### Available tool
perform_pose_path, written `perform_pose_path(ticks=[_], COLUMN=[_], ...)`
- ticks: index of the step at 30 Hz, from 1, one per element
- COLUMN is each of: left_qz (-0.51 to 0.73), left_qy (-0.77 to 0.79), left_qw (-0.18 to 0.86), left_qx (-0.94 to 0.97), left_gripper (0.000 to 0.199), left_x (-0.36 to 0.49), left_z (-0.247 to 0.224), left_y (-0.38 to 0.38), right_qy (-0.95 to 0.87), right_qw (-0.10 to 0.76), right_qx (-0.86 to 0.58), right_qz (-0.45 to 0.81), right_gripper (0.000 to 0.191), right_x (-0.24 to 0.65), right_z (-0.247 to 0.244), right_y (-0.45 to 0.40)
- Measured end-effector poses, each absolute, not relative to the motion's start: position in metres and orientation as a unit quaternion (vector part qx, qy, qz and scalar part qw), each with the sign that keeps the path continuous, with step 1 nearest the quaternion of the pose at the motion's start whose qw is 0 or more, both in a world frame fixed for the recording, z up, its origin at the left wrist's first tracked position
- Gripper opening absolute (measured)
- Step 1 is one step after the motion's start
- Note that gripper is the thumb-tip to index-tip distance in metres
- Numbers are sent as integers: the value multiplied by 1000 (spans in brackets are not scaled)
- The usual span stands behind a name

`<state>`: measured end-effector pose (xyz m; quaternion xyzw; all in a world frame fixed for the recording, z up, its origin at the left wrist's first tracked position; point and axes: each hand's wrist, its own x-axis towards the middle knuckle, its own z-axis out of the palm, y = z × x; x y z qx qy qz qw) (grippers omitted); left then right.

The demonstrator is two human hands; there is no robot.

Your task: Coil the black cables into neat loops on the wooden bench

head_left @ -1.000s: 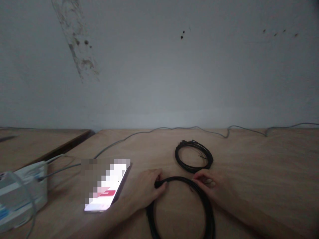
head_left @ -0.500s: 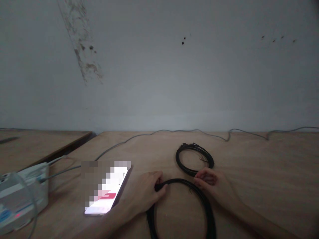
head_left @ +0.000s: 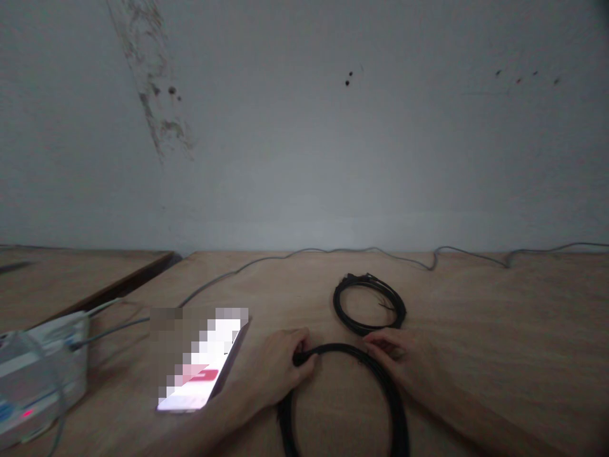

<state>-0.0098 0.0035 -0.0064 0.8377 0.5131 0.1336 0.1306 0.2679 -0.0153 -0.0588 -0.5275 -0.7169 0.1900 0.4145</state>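
Note:
A large coil of black cable (head_left: 397, 406) lies on the wooden table at the bottom centre, its near part cut off by the frame. My left hand (head_left: 283, 365) is closed around the coil's upper left part, thumb and fingers wrapped on it. At the coil's upper right, my right hand (head_left: 397, 355) has thumb and index finger close together, beside the cable; whatever is between the fingertips is too small to make out. Just beyond my right hand lies a smaller coil of black cable (head_left: 340, 308), with a thin loose end inside its ring.
A phone with a lit screen (head_left: 200, 384) lies left of my left hand. White power strips or adapters (head_left: 71, 374) with cords stand at the far left. A thin grey cable (head_left: 266, 259) runs along the wall. A dark gap (head_left: 128, 282) separates two tabletops.
My right hand has moved slightly left along the large coil, and its fingers are straighter. My left hand keeps its hold. The whole view has shifted a little.

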Motion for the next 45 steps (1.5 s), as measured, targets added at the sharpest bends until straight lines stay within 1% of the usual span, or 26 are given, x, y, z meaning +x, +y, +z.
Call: perform_pose_path(ticks=[2, 7, 10, 13, 17, 21, 25, 28, 31, 33, 37, 40, 45], left_qz=[128, 138, 140, 140, 143, 141, 141, 147, 157, 160, 154, 151, 151], left_qy=[514, 517, 516, 514, 516, 517, 521, 520, 527, 534, 542, 538, 528], left_qw=[133, 139, 137, 138, 133, 132, 128, 127, 123, 120, 131, 138, 143], left_qx=[838, 834, 834, 835, 834, 834, 832, 832, 826, 821, 816, 818, 824], left_gripper=[22, 20, 20, 19, 18, 19, 21, 20, 19, 20, 23, 23, 21], left_x=[-10, -8, -8, -9, -9, -9, -9, -9, -8, -8, -7, -7, -7], left_z=[-5, -4, -6, -8, -9, -10, -11, -9, -4, -1, 3, 2, -2], left_y=[3, 3, 4, 5, 5, 4, 4, 3, 0, -1, -3, -2, 0], right_qy=[-767, -847, -857, -867, -876, -884, -881, -846, -770, -706, -651, -653, -708], right_qw=[391, 346, 337, 319, 296, 288, 292, 331, 402, 439, 438, 433, 401], right_qx=[-489, -403, -387, -378, -378, -365, -372, -413, -468, -509, -539, -543, -534], right_qz=[141, 25, -38, -59, -39, -37, -9, 68, 160, 222, 305, 303, 231], right_gripper=[20, 35, 32, 31, 31, 25, 29, 24, 13, 11, 18, 18, 13], right_x=[268, 265, 261, 259, 260, 262, 263, 262, 258, 256, 254, 254, 253], right_z=[-58, -56, -57, -55, -52, -59, -66, -65, -65, -65, -66, -68, -63], right_y=[-18, -31, -35, -36, -33, -26, -19, -17, -17, -16, -15, -14, -17])
